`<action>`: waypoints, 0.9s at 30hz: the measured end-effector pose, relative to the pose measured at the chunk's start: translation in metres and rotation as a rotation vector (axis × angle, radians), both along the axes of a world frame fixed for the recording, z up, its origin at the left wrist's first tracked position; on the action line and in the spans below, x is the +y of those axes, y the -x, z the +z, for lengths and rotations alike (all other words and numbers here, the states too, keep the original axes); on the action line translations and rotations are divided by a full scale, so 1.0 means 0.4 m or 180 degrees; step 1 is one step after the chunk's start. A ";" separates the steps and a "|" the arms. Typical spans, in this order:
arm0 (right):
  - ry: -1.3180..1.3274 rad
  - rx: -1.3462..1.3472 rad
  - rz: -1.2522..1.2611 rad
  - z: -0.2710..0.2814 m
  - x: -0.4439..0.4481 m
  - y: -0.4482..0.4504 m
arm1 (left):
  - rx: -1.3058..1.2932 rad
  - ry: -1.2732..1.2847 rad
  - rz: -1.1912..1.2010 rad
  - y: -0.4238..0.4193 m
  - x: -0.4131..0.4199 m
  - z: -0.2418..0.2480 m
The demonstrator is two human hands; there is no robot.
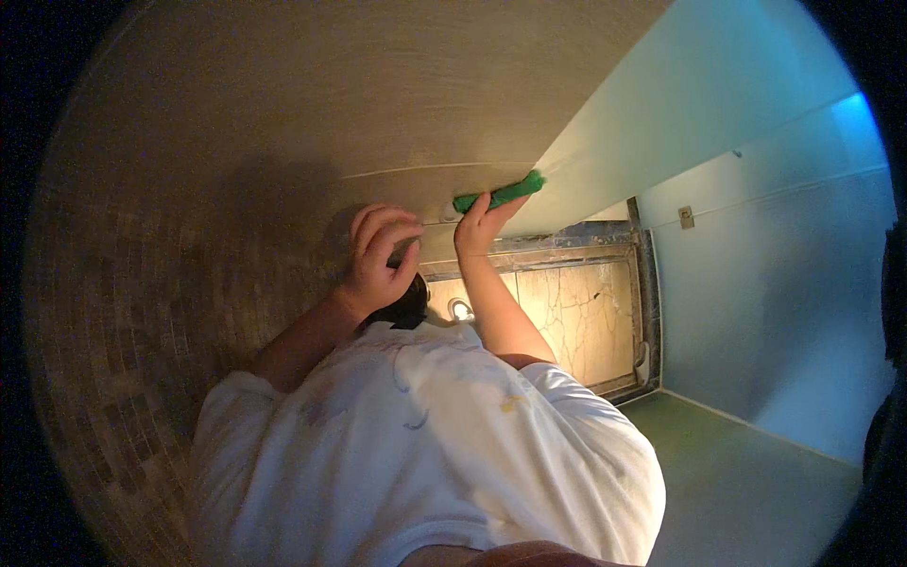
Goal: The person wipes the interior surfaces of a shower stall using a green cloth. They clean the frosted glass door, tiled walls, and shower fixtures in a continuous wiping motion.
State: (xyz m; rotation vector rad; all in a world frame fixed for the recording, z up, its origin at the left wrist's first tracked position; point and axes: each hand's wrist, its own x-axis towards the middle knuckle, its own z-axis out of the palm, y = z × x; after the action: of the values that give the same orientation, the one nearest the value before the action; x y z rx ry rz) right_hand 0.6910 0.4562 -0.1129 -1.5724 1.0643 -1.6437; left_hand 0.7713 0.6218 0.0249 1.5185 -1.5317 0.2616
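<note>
My right hand (pixel 489 223) grips a green scrubbing pad or folded cloth (pixel 506 193); which one I cannot tell. The pad lies along a smooth, pale brown surface (pixel 439 106), close to where it meets a pale green panel (pixel 609 156). To its left, my left hand (pixel 382 244) is raised with curled fingers, the thumb apart from them. Nothing shows in its grasp. A small pale fitting (pixel 448 212) sits on the surface between the hands. Behind the left hand is something black (pixel 407 305), partly hidden.
Brownish small-tile surface (pixel 142 340) spans the left side. Below the hands, a dark frame (pixel 648 305) borders a pale cracked surface (pixel 577 312). One shoe (pixel 460 310) shows beyond my shirt (pixel 439 425). A bluish wall (pixel 765 283) with a small fixture (pixel 686 217) stands right.
</note>
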 end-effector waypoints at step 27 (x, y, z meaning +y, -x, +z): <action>0.0460 -0.0398 0.0334 0.279 -0.066 0.013 | -0.0486 -0.0177 -0.0584 -0.037 0.000 0.012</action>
State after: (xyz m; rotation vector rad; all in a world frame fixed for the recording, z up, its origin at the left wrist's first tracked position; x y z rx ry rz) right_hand 0.6858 0.4296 -0.0014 -1.5652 0.8011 -1.7547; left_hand 0.7861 0.6218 0.0297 1.4157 -1.8006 0.2342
